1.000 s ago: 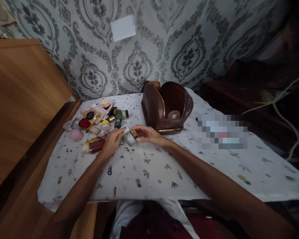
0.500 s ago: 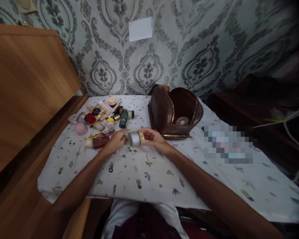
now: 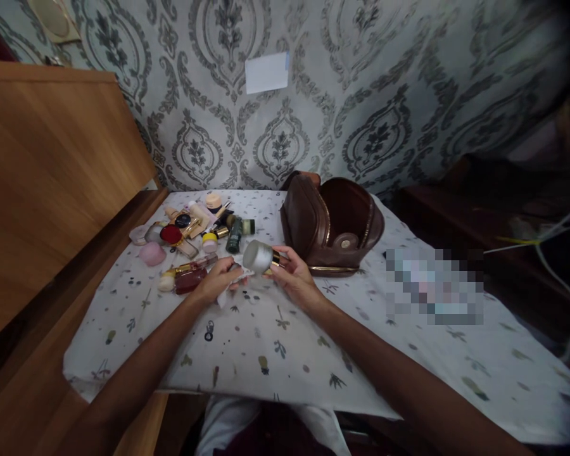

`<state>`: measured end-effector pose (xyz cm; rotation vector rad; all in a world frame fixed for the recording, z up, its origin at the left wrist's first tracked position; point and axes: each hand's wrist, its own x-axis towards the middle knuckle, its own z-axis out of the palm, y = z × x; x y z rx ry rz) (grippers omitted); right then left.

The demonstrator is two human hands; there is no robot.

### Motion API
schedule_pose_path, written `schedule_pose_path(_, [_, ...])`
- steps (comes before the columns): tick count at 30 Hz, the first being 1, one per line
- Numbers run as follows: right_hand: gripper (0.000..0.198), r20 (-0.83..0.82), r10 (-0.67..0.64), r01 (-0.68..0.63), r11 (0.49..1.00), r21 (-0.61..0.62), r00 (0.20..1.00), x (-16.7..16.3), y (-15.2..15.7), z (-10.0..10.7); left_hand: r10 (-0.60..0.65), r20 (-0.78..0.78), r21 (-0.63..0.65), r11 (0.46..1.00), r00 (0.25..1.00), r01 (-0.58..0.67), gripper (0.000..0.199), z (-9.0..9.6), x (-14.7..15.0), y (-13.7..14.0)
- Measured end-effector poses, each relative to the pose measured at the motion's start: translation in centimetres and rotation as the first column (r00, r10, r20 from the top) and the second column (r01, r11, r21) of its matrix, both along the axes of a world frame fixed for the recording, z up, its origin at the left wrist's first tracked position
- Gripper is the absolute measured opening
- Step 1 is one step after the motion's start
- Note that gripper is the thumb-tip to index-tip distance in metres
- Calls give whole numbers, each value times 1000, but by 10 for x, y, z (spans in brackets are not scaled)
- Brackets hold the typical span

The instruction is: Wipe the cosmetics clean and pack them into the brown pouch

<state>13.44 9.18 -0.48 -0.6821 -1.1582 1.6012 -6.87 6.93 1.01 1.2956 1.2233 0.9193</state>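
Note:
My right hand (image 3: 295, 277) grips a frosted jar (image 3: 257, 257) by its gold lid, the base tilted toward the left. Just left of the jar, my left hand (image 3: 218, 279) is closed on a white tissue (image 3: 224, 295), part of which hangs below the fingers. A dark red bottle (image 3: 190, 280) lies beside my left wrist. Beyond that hand are a dark green bottle (image 3: 234, 235) and a small jar with a yellow lid (image 3: 209, 242). Behind my right hand stands a brown leather bag (image 3: 304, 218), its zipped top open.
Several cosmetics lie at the back left, among them a pink sponge (image 3: 152, 253) and a round red item (image 3: 171, 234). A patterned white cloth (image 3: 285, 367) covers the table. A blurred-out flat object (image 3: 432, 285) lies on the right. A wooden cabinet (image 3: 52, 183) borders the left side.
The jar has come up off the cloth and tipped, still in my right hand. White tissue now shows in my left hand. The view has shifted slightly upward.

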Motion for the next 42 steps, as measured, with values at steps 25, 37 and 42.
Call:
schedule_pose_path(25, [48, 320, -283, 120, 887, 445, 904, 5, 7, -16, 247, 41, 213, 945, 968, -250, 34, 8, 11, -7])
schedule_pose_path(37, [46, 128, 127, -144, 981, 132, 984, 2, -2, -4, 361, -28, 501, 812, 932, -299, 17, 8, 4, -4])
schedule_pose_path(42, [46, -53, 92, -94, 995, -46, 994, 1, -1, -2, 279, -139, 621, 772, 950, -136, 31, 3, 7, -5])
